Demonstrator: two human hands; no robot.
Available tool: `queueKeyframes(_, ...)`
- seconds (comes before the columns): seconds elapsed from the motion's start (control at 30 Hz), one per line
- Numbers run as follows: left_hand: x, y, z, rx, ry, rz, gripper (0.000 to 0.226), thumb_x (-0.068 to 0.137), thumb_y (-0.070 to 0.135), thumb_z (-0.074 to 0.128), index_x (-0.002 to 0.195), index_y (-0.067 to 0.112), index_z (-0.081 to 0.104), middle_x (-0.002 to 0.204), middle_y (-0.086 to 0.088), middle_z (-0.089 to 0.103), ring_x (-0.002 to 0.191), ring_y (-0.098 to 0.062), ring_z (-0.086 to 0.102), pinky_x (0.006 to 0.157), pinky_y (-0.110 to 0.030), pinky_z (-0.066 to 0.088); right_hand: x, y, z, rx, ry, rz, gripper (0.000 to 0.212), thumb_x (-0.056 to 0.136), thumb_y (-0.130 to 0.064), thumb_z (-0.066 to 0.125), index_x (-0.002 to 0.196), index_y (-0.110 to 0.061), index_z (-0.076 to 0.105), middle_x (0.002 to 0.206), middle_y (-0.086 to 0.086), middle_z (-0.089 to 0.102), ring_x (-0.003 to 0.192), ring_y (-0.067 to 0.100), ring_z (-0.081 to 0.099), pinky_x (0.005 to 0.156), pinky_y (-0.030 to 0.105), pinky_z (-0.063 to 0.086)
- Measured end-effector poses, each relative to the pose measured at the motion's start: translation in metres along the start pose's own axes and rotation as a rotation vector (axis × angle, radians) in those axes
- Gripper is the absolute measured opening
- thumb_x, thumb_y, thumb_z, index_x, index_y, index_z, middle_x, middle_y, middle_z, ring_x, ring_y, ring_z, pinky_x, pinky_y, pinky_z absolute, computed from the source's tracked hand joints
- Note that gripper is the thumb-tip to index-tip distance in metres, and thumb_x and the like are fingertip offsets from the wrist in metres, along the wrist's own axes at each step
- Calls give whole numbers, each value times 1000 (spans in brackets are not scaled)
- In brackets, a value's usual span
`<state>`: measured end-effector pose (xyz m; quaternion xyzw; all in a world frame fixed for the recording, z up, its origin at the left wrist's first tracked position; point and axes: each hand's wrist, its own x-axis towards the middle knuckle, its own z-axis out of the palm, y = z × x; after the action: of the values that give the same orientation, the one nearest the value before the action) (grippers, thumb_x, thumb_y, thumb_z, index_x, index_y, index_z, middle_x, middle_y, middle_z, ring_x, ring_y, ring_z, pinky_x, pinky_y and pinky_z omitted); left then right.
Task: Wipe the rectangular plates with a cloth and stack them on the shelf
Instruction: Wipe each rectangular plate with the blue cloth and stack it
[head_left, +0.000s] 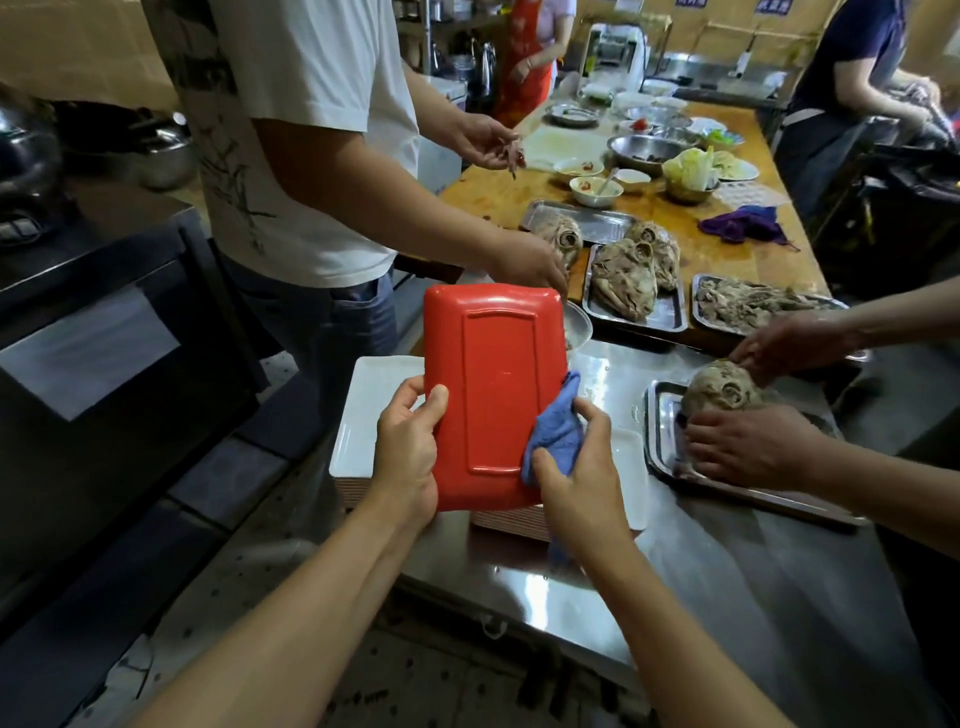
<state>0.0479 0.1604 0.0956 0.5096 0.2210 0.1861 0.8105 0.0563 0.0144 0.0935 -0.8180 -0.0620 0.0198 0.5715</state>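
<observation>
Hands (408, 447) on red plate (491, 395), cloth (556, 441)

I count one red rectangular plate (493, 384) in my hands and one blue cloth (556, 436). Below sit two stacks of white plates (363, 415), their numbers unclear. Four steel trays (670, 317) lie on the tables, with four cooked animal heads (623, 275) and one purple rag (740, 223).

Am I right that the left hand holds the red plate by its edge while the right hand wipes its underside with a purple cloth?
Not quite: the cloth is blue, as the head view shows. The left hand does hold the red plate by its edge while the right hand wipes its underside.
</observation>
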Motion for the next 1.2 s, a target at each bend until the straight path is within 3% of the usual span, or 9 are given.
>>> queueKeyframes(0.17, -4, -9, -4, 27, -144, -167, 13, 99, 20, 43, 92, 18, 53, 85, -2, 69, 69, -8, 69, 59, -27, 54, 20, -5, -16, 68, 47, 116, 50, 51, -25, 60, 95, -39, 41, 72, -3, 63, 59, 7, 60, 56, 27, 48)
queueKeyframes(0.27, 5, 5, -19, 352, -259, -220, 18, 96, 30, 50, 109, 19, 53, 110, -2, 65, 90, -10, 67, 74, -28, 48, 24, -7, -26, -7, 45, 88, 48, 46, -23, 62, 86, -39, 41, 64, -5, 60, 51, 4, 57, 52, 26, 45)
queueKeyframes(0.4, 27, 45, -25, 735, -157, 222, 66, 84, 28, 68, 139, 21, 33, 133, 4, 40, 116, -10, 44, 92, -29, 35, 28, -16, -42, -54, -93, 43, 51, 45, -18, 63, 90, -30, 42, 71, 1, 59, 56, 13, 56, 53, 30, 47)
queueKeyframes(0.5, 39, 76, -15, 976, -359, 395, 65, 77, 36, 75, 133, 28, 42, 130, 11, 45, 117, -6, 46, 93, -30, 39, 27, -21, -51, -14, -229, -22, 49, 49, -7, 64, 92, -21, 45, 67, -1, 54, 44, 2, 48, 43, 19, 41)
queueKeyframes(0.67, 42, 91, -7, 764, -694, 58, 46, 69, 29, 75, 112, 21, 60, 97, -3, 70, 88, -21, 70, 70, -32, 58, 31, -21, -60, -90, -300, -88, 50, 61, 6, 65, 95, -24, 44, 75, 5, 56, 52, 9, 50, 46, 23, 44)
queueKeyframes(0.77, 39, 82, -14, 635, -676, 20, 47, 66, 24, 76, 110, 17, 61, 93, -2, 72, 85, -22, 71, 66, -29, 57, 33, -23, -58, -238, -283, -188, 48, 66, -6, 65, 104, -27, 45, 89, 1, 60, 74, 21, 57, 64, 34, 50)
queueKeyframes(0.93, 34, 70, -16, 572, -582, 29, 50, 62, 30, 77, 107, 17, 61, 89, 2, 73, 83, -19, 71, 64, -28, 55, 37, -35, -32, -411, -159, -432, 52, 78, -18, 57, 129, -17, 47, 116, -1, 50, 107, 19, 46, 90, 34, 39)
queueKeyframes(1.1, 30, 66, -19, 506, -483, 35, 47, 59, 28, 76, 103, 18, 63, 83, 2, 73, 77, -16, 71, 60, -24, 54, 43, -30, -25, -564, -117, -420, 61, 73, -34, 43, 132, -22, 44, 121, 1, 49, 109, 19, 43, 91, 38, 37)
queueKeyframes(1.2, 29, 67, -28, 443, -408, 1, 45, 63, 25, 72, 106, 15, 63, 91, -4, 72, 80, -20, 70, 63, -30, 56, 46, -17, -39, -492, -108, -341, 53, 73, -29, 47, 125, -20, 49, 116, -3, 46, 109, 14, 40, 90, 24, 30)
